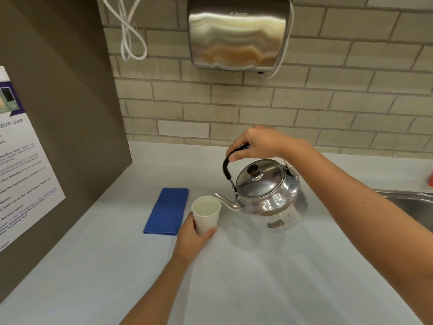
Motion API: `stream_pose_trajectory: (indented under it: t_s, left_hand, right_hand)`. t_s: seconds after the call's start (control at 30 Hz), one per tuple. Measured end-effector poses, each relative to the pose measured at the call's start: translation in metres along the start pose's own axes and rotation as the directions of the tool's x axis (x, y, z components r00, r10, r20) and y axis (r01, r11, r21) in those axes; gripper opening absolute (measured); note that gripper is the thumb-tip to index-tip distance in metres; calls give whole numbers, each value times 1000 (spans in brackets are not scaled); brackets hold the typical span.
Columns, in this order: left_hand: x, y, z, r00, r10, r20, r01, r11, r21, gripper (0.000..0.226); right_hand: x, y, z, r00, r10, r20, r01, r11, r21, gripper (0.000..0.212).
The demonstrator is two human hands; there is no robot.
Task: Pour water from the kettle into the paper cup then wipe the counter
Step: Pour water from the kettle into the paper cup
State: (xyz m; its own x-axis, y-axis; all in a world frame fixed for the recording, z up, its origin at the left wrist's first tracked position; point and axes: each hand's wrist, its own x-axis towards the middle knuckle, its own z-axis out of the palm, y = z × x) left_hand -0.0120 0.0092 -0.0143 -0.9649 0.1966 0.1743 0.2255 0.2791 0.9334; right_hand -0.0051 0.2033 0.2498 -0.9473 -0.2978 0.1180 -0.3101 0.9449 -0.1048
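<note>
Our right hand (257, 143) has its fingers (236, 156) curled round the black arched handle (226, 168) of the kettle, and our left hand (193, 235) has its fingers wrapped about the lower wall of the cup. Taking the kettle as our landmark, the pale grey counter (234, 277) spreads beneath and in front of it, the brushed-steel hand dryer (236, 34) hangs on the brick wall above it, and the edge of a steel sink (412, 205) lies to its right. The shiny round steel kettle (269, 195) itself is tipped leftward, its base partly lifted. Left of the kettle, beyond the cup, lies a folded blue cloth (167, 211), flat on the counter. The white paper cup (206, 216) stands right under the kettle's curved spout (225, 200), whose tip sits at the rim. We judge the kettle heavy with water and slippery-walled, so the handle is the place to hold; the cup is light and easily crushed, so we grip low and gently
</note>
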Motion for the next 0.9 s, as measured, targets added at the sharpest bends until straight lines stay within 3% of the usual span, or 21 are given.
stream_pose_trajectory:
  t_s: [0.13, 0.33, 0.53, 0.9]
  left_hand:
    - [1, -2, 0, 1000, 8, -4, -8, 1000, -10, 61]
    - [3, -6, 2, 1000, -6, -16, 6, 1000, 16, 62]
    - [3, -8, 1, 1000, -8, 2, 8, 1000, -3, 62]
    - [5, -10, 1, 1000, -15, 1, 15, 1000, -17, 59]
  right_hand:
    - [-1, 26, -3, 996, 66, -60, -58, 990, 127, 22]
    - [28, 45, 13, 955, 177, -237, -136, 974, 179, 23]
    - [69, 48, 64, 883, 202, -423, -82, 955, 283, 22]
    - [115, 56, 121, 905, 292, -309, -122, 874, 470, 19]
